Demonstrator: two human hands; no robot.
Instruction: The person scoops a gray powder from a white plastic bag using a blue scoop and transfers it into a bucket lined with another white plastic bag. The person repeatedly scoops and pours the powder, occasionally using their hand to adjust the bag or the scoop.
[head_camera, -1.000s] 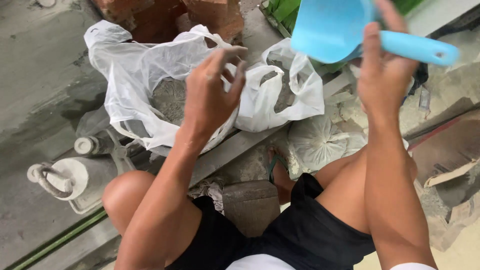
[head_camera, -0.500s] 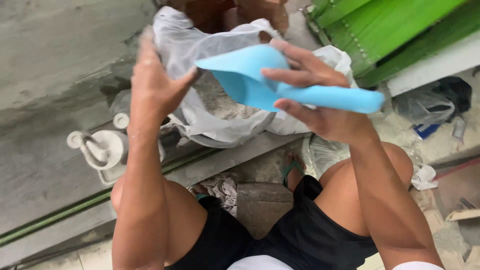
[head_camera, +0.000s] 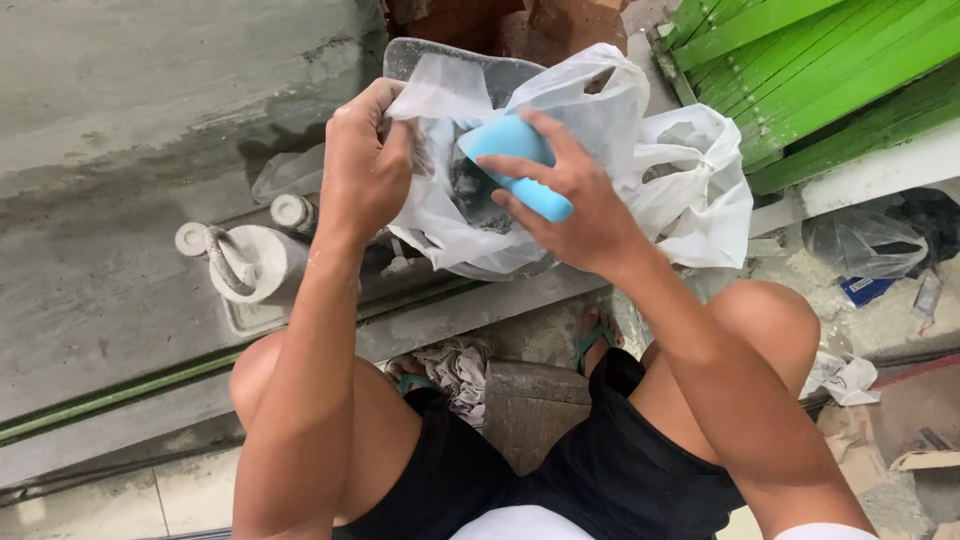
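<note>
Head view: the white plastic bag (head_camera: 470, 225) of grey powder sits on the concrete ledge (head_camera: 120, 200), just in front of the crouching person's knees. The left hand (head_camera: 365, 165) is clenched tight on the bag's rim, pulling the mouth open. The right hand (head_camera: 575, 200) is wrapped around the handle of a blue scoop (head_camera: 510, 160), whose bowl dips inside the bag. Scooping well likely calls for a taut, raised rim and a level scoop, or powder could spill over the thin plastic's edge.
</note>
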